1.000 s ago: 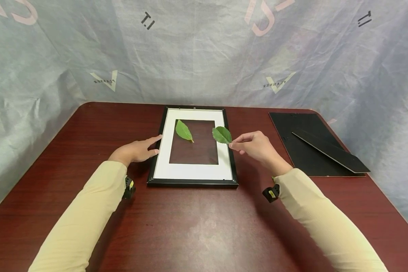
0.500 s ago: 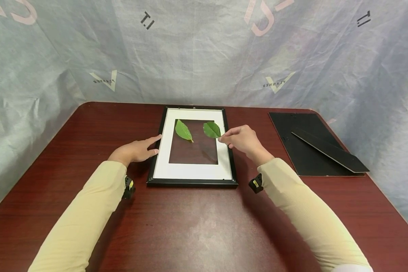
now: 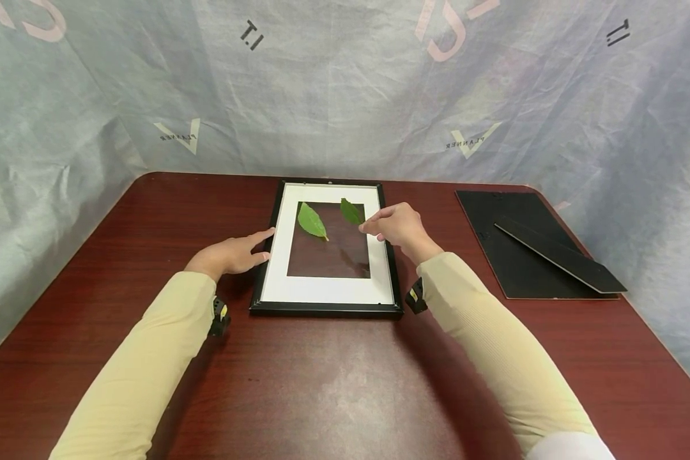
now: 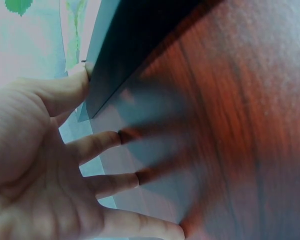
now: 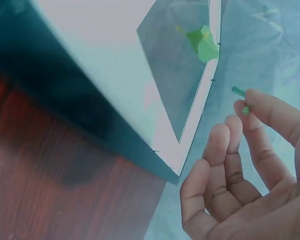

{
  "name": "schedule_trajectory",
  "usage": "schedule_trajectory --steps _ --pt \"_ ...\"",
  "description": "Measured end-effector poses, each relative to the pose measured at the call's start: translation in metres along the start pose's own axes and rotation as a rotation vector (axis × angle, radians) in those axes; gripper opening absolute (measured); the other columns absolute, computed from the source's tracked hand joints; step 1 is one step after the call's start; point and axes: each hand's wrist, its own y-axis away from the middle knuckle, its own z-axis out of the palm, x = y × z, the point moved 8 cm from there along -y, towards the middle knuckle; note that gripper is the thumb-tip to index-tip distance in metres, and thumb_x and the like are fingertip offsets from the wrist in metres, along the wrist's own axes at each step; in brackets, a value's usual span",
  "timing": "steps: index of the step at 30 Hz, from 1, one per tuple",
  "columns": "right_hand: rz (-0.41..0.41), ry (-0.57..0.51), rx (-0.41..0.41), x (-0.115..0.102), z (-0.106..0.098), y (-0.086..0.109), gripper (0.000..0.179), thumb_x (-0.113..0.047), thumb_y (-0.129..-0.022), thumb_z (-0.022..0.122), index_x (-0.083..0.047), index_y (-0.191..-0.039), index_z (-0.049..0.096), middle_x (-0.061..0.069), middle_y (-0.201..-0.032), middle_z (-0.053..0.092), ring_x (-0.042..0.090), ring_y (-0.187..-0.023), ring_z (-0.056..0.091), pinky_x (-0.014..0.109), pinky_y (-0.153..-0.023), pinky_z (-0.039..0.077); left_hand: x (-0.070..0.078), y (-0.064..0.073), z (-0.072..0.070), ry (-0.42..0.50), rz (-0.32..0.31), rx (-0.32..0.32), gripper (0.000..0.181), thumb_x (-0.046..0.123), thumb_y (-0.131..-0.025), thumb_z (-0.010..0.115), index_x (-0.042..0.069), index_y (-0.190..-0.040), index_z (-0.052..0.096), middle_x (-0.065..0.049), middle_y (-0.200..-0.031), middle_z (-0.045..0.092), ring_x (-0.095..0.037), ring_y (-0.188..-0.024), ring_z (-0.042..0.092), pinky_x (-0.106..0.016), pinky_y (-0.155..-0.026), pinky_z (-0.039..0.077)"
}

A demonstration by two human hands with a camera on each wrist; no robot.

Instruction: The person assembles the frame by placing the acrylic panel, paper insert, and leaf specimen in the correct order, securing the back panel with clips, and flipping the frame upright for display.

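A black picture frame (image 3: 325,310) with a white mat (image 3: 326,291) lies on the table, its rectangular window showing the dark red surface beneath. One green leaf (image 3: 312,221) rests in the window's upper left. My right hand (image 3: 399,227) pinches a second green leaf (image 3: 351,211) between thumb and finger, above the window's upper right; its shadow falls lower on the window. In the right wrist view only small green bits of the pinched leaf (image 5: 238,91) show at the fingertips. My left hand (image 4: 40,155), fingers spread, touches the frame's left side with its thumb.
A black backing board (image 3: 512,236) lies at the table's right, a narrow stand leg (image 3: 558,255) angled up from it. Behind the dark red table (image 3: 328,383) hangs a grey printed sheet (image 3: 322,96), which also closes off both sides.
My right hand has moved left and slightly away from me, bringing the pinched leaf from the frame's right edge to over the window. The leaf has turned more edge-on. My left hand stays put.
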Motion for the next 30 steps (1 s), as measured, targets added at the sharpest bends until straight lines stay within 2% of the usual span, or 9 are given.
schedule_trajectory --steps 4,9,18,21,27,30 --pt "-0.003 0.021 0.018 -0.006 0.003 -0.004 0.020 -0.028 -0.089 0.077 -0.012 -0.101 0.080 0.008 -0.111 0.069 0.026 -0.098 0.063 0.038 -0.075 0.046 0.000 0.000 0.000 0.000 0.003 0.000 0.065 0.027 -0.111 0.042 0.008 -0.164 0.009 -0.030 -0.163 0.018 -0.051 -0.144 0.031 -0.061 -0.116 0.027" --pt "0.003 0.107 0.067 -0.014 0.010 -0.010 0.018 -0.026 -0.084 0.081 -0.011 -0.093 0.083 0.010 -0.105 0.074 0.027 -0.100 0.065 0.042 -0.082 0.053 -0.001 0.000 -0.001 -0.004 -0.003 0.005 0.065 0.027 -0.111 0.041 0.008 -0.164 0.009 -0.030 -0.163 0.018 -0.051 -0.144 0.030 -0.062 -0.117 0.026" --pt "0.127 0.296 0.164 -0.018 0.020 -0.021 0.021 -0.031 -0.081 0.086 -0.013 -0.087 0.076 0.008 -0.105 0.069 0.032 -0.098 0.066 0.045 -0.083 0.055 -0.001 -0.001 0.001 0.001 -0.008 -0.002 0.064 0.027 -0.112 0.041 0.010 -0.164 0.009 -0.030 -0.163 0.020 -0.052 -0.142 0.034 -0.063 -0.115 0.028" --pt "0.152 0.323 0.182 -0.017 0.023 -0.026 0.025 -0.031 -0.080 0.086 -0.012 -0.091 0.074 0.010 -0.107 0.068 0.031 -0.098 0.066 0.045 -0.084 0.055 -0.001 -0.001 0.000 0.001 -0.008 0.000 0.064 0.027 -0.112 0.041 0.010 -0.164 0.009 -0.030 -0.163 0.020 -0.052 -0.143 0.033 -0.063 -0.116 0.027" --pt "0.170 0.353 0.193 -0.016 0.029 -0.034 0.043 -0.030 -0.081 0.085 -0.006 -0.113 0.071 0.014 -0.112 0.068 0.032 -0.099 0.067 0.046 -0.084 0.056 -0.001 -0.001 0.001 0.001 -0.007 0.004 0.064 0.027 -0.111 0.042 0.010 -0.164 0.009 -0.029 -0.164 0.018 -0.052 -0.144 0.030 -0.062 -0.117 0.025" --pt "0.171 0.370 0.191 -0.015 0.032 -0.037 0.047 -0.030 -0.082 0.084 -0.005 -0.118 0.069 0.015 -0.115 0.068 0.033 -0.101 0.066 0.046 -0.085 0.056 -0.001 -0.001 0.001 0.004 -0.005 0.003 0.064 0.027 -0.111 0.041 0.010 -0.164 0.009 -0.029 -0.163 0.018 -0.052 -0.144 0.030 -0.063 -0.117 0.025"
